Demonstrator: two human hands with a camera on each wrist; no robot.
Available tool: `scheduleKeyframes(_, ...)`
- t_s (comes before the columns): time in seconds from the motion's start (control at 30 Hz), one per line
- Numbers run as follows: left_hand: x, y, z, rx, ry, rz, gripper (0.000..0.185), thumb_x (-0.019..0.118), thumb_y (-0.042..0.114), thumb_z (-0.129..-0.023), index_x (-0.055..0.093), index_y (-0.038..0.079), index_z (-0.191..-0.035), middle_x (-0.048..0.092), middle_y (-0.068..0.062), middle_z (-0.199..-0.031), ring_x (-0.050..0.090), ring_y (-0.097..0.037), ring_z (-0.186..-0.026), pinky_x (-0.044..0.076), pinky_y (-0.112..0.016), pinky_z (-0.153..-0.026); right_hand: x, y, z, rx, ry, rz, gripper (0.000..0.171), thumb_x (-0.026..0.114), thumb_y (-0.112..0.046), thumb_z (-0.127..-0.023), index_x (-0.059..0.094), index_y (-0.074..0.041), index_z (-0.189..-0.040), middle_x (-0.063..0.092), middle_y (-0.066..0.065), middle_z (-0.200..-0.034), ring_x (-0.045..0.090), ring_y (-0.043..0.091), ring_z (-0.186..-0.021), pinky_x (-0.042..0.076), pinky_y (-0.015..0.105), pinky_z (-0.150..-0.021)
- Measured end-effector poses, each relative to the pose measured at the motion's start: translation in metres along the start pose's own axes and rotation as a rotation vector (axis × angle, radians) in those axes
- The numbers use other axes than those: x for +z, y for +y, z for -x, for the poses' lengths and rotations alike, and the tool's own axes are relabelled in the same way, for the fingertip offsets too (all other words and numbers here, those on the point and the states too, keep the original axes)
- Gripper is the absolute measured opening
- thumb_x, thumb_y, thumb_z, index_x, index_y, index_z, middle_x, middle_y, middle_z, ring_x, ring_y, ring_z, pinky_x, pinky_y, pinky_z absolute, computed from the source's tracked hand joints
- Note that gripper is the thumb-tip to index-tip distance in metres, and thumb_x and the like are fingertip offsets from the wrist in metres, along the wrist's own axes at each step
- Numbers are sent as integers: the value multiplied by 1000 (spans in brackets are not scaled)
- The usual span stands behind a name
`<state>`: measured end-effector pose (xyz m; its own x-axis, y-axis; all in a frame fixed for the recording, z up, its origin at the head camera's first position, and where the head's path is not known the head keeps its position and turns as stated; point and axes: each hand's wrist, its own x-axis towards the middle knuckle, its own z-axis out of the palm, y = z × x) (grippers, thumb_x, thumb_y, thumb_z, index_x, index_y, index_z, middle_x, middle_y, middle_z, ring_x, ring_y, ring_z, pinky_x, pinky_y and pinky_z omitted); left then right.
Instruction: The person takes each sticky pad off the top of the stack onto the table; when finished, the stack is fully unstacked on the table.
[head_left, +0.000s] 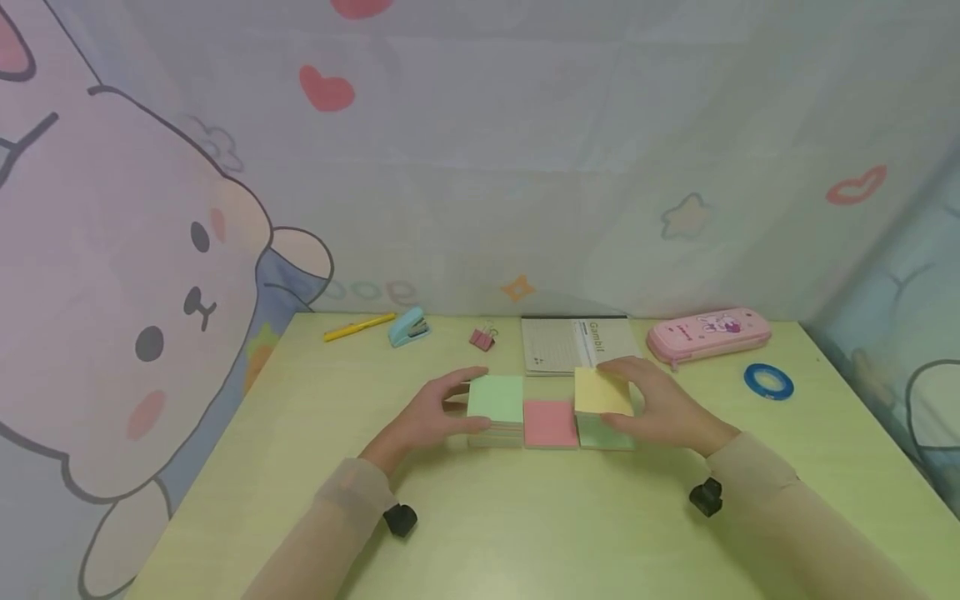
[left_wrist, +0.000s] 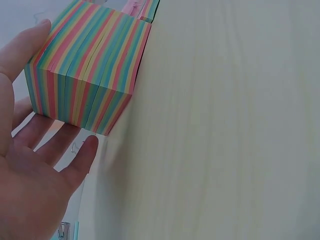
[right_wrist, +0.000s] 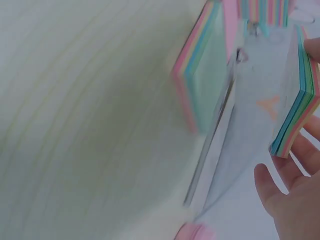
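Note:
A tall stack of sticky notes (head_left: 495, 398) with a green top stands on the table; its sides show coloured stripes in the left wrist view. My left hand (head_left: 438, 408) holds it from the left, thumb at the near side and fingers at the far side. To its right lies a low pink-topped sticky note pad (head_left: 550, 423). My right hand (head_left: 663, 404) grips a yellow-topped sticky note pad (head_left: 602, 390) by its edges. That pad is raised over a green-topped pad (head_left: 603, 433), with a gap between them in the right wrist view (right_wrist: 205, 70).
Along the table's back lie a yellow pen (head_left: 358, 327), a blue stapler (head_left: 408, 327), a pink binder clip (head_left: 483, 337) and a notebook (head_left: 558, 348). A pink pencil case (head_left: 708, 335) and a blue tape roll (head_left: 784, 388) are at the right. A printed curtain (head_left: 480, 208) hangs behind.

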<state>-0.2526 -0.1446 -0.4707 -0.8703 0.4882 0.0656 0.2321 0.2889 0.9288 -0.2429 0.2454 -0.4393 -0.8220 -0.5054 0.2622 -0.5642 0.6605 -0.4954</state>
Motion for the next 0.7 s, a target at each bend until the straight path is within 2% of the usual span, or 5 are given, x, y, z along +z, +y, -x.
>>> scheduleKeyframes(0.3,-1,-3,-1,9,-4,-10,80,85,23,-90,46,13,-159,52,-3,-156,48,-34,-144,46,-52,-117,-21,48,36,65,-77,112,76,88,-33,-81,59,1,-142,63,20,-141,56,45,-133,45,65,-111)
scheduleKeyframes(0.43,-1,-2,-1,13,-3,-6,81,86,22,-90,46,12,-159,52,-3,-156,49,-35,-144,46,-52,-116,-24,58,45,79,-96,122,75,89,-31,-80,59,2,-141,64,20,-139,56,47,-132,45,66,-110)
scheduleKeyframes(0.7,-1,-3,-2,20,-9,-2,81,86,22,-90,45,12,-159,52,-4,-156,50,-34,-143,47,-51,-115,-18,64,53,141,-151,69,78,90,-30,-79,57,0,-143,62,20,-141,55,45,-132,43,67,-112)
